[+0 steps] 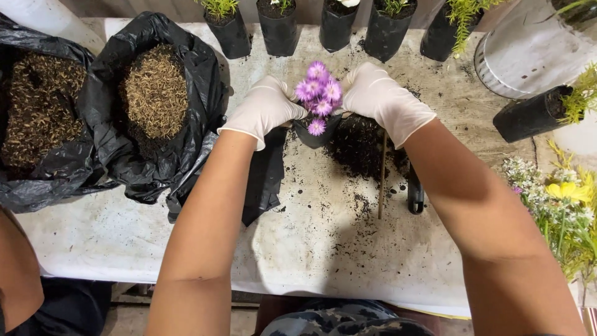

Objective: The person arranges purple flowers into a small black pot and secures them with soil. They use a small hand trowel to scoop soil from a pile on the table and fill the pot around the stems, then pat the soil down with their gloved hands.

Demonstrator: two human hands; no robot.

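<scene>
- White-gloved, the left hand (264,107) cupped the left side of a small black grow bag (316,133), fingers curled against it.
- The right hand (384,99), gloved too, pressed the bag's right side — both hands closed around it.
- Purple flowers (319,92) rose between the gloves; the bag stood on the tabletop (323,249), near its middle.
- Dark soil (360,146) lay spilled just right of the bag, beside a thin stick (381,180) and a black-handled tool (415,194).
- A big black sack of brown husks (155,93) sat open at left — well apart from the hands.
- More potted seedlings (278,25) lined the far edge.
</scene>
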